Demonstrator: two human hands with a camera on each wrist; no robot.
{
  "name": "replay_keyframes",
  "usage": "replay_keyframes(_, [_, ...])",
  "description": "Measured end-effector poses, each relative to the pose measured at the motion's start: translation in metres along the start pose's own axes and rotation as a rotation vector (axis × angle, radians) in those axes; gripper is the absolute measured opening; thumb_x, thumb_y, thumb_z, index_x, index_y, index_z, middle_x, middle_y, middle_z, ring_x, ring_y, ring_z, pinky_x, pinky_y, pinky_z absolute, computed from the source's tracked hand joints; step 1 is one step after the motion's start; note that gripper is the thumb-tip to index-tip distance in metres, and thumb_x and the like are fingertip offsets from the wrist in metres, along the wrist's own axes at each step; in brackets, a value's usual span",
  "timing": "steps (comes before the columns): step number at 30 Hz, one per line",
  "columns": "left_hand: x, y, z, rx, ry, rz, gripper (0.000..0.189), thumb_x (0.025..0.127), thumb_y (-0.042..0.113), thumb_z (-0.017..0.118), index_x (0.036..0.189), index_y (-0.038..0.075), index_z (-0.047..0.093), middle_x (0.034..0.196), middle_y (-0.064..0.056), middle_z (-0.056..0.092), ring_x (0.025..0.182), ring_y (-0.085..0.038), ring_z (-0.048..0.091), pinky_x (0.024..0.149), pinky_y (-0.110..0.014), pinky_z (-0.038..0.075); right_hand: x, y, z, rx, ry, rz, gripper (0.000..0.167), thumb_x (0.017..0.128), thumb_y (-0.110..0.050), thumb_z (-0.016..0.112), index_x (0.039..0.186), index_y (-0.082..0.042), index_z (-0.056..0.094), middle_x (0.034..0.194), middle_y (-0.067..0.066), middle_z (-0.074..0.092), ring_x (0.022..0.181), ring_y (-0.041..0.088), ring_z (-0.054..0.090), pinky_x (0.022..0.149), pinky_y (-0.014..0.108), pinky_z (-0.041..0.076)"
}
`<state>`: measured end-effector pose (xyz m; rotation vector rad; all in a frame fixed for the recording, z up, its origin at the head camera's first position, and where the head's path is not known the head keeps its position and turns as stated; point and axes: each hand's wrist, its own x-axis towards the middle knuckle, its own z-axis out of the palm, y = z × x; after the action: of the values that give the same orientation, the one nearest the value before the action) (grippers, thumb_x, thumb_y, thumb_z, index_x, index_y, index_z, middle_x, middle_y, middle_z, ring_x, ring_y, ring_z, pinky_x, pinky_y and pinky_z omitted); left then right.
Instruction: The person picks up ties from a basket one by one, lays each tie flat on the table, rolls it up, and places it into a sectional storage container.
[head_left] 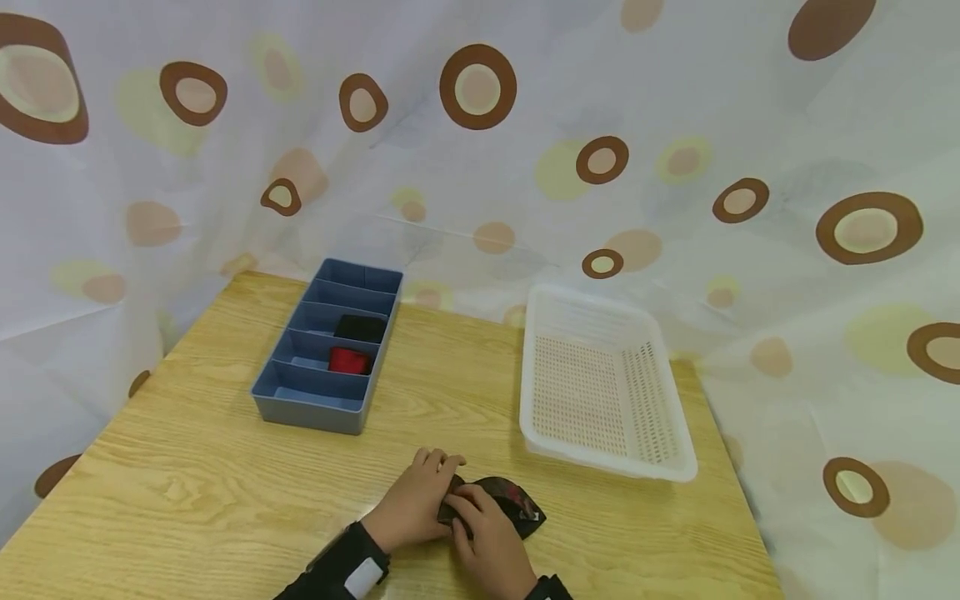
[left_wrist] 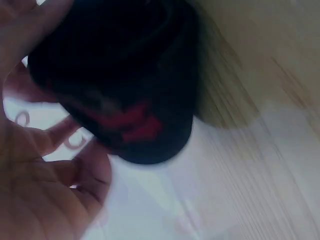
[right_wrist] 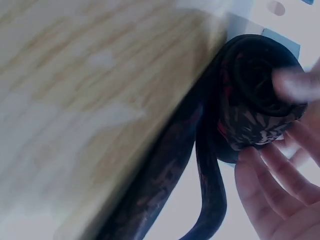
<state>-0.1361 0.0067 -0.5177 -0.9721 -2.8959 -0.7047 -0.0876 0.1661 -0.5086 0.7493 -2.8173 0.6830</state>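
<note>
A dark patterned cloth (head_left: 525, 505) with reddish marks lies on the table in front of me, one end wound into a thick roll (right_wrist: 257, 117). Two loose layers trail from the roll in the right wrist view. My left hand (head_left: 411, 507) grips the roll from the left, its fingers bent over the far side. On the near side my right hand (head_left: 491, 542) holds it too, thumb at the rolled end and fingers beneath. The left wrist view has the roll (left_wrist: 135, 107) up close and blurred, with red patches on its side.
A blue-grey divided box (head_left: 309, 412) stands at the left back. A red folded cloth (head_left: 349, 361) and a black one (head_left: 360, 327) sit in separate compartments. To the right is a white perforated basket (head_left: 607, 462). A patterned curtain (head_left: 480, 192) surrounds the wooden table (head_left: 187, 500).
</note>
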Motion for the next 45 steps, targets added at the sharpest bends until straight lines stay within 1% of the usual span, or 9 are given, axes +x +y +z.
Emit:
replay_keyframes(5, [-0.009, -0.014, -0.004, -0.149, -0.095, -0.115, 0.084, 0.059, 0.028, 0.090, 0.125, 0.002, 0.045, 0.110, -0.014, 0.053, 0.100, -0.028, 0.056, 0.085, -0.041, 0.049, 0.001, 0.000, -0.001, 0.025, -0.010, 0.064, 0.023, 0.089, -0.008, 0.060, 0.110, -0.013, 0.066, 0.108, 0.000, 0.059, 0.095, 0.017, 0.062, 0.077, 0.029, 0.054])
replay_keyframes(9, [-0.010, -0.016, -0.008, -0.243, -0.032, -0.104, 0.072, 0.062, 0.020, 0.088, 0.117, 0.002, 0.047, 0.104, -0.011, 0.052, 0.093, -0.025, 0.059, 0.079, -0.038, 0.051, 0.001, 0.001, -0.002, 0.079, -0.043, 0.117, 0.021, 0.090, -0.008, 0.059, 0.110, -0.012, 0.063, 0.109, 0.002, 0.058, 0.097, 0.020, 0.062, 0.078, 0.032, 0.054])
replay_keyframes(13, [-0.008, -0.008, -0.013, -0.177, 0.036, -0.079, 0.074, 0.060, 0.022, 0.089, 0.119, 0.004, 0.047, 0.108, -0.011, 0.054, 0.094, -0.025, 0.058, 0.079, -0.038, 0.051, 0.000, 0.003, -0.002, 0.101, -0.047, 0.152, 0.017, 0.090, -0.008, 0.058, 0.106, -0.010, 0.063, 0.109, 0.004, 0.057, 0.098, 0.020, 0.060, 0.078, 0.033, 0.052])
replay_keyframes(20, [-0.004, 0.007, -0.012, -0.035, 0.060, -0.050, 0.071, 0.062, 0.029, 0.088, 0.120, 0.012, 0.051, 0.116, -0.009, 0.053, 0.097, -0.024, 0.053, 0.074, -0.035, 0.052, -0.002, 0.009, -0.001, 0.057, 0.000, 0.192, 0.011, 0.089, -0.010, 0.060, 0.099, -0.011, 0.065, 0.116, 0.011, 0.057, 0.102, 0.026, 0.057, 0.082, 0.041, 0.052])
replay_keyframes(24, [-0.005, 0.003, -0.009, -0.149, 0.019, -0.027, 0.080, 0.064, 0.025, 0.087, 0.130, 0.009, 0.045, 0.124, -0.010, 0.048, 0.110, -0.025, 0.049, 0.084, -0.036, 0.051, -0.002, 0.012, -0.001, 0.094, -0.084, 0.261, 0.012, 0.091, -0.013, 0.059, 0.102, -0.011, 0.061, 0.109, 0.008, 0.063, 0.102, 0.027, 0.062, 0.082, 0.042, 0.052])
replay_keyframes(28, [-0.009, -0.014, -0.009, -0.318, -0.026, -0.038, 0.084, 0.066, 0.014, 0.085, 0.135, 0.007, 0.040, 0.132, -0.009, 0.046, 0.119, -0.026, 0.045, 0.093, -0.041, 0.047, -0.004, 0.014, 0.000, 0.124, -0.169, 0.324, 0.022, 0.092, -0.017, 0.057, 0.112, -0.008, 0.060, 0.107, 0.009, 0.066, 0.099, 0.027, 0.064, 0.080, 0.041, 0.052])
replay_keyframes(33, [-0.012, -0.028, -0.010, -0.422, -0.022, -0.051, 0.072, 0.068, 0.012, 0.083, 0.131, 0.008, 0.047, 0.129, -0.006, 0.053, 0.116, -0.026, 0.052, 0.094, -0.043, 0.046, -0.008, 0.014, 0.002, 0.060, -0.201, 0.310, 0.031, 0.091, -0.018, 0.058, 0.120, -0.006, 0.059, 0.110, 0.011, 0.066, 0.094, 0.024, 0.059, 0.075, 0.038, 0.051])
replay_keyframes(40, [-0.005, -0.018, -0.002, -0.287, 0.043, -0.050, 0.063, 0.068, 0.023, 0.084, 0.124, 0.011, 0.058, 0.109, 0.000, 0.053, 0.100, -0.017, 0.060, 0.085, -0.033, 0.052, -0.002, 0.013, 0.001, 0.054, -0.192, 0.303, 0.029, 0.094, -0.020, 0.054, 0.115, -0.001, 0.064, 0.107, 0.012, 0.066, 0.087, 0.016, 0.047, 0.073, 0.029, 0.045])
replay_keyframes(45, [-0.002, -0.008, -0.008, -0.202, 0.042, -0.068, 0.059, 0.067, 0.023, 0.085, 0.119, 0.010, 0.061, 0.106, -0.003, 0.054, 0.093, -0.019, 0.061, 0.080, -0.032, 0.053, -0.001, 0.014, 0.000, -0.032, -0.016, 0.254, 0.013, 0.089, -0.012, 0.061, 0.097, -0.008, 0.070, 0.104, 0.006, 0.067, 0.092, 0.019, 0.047, 0.080, 0.036, 0.040])
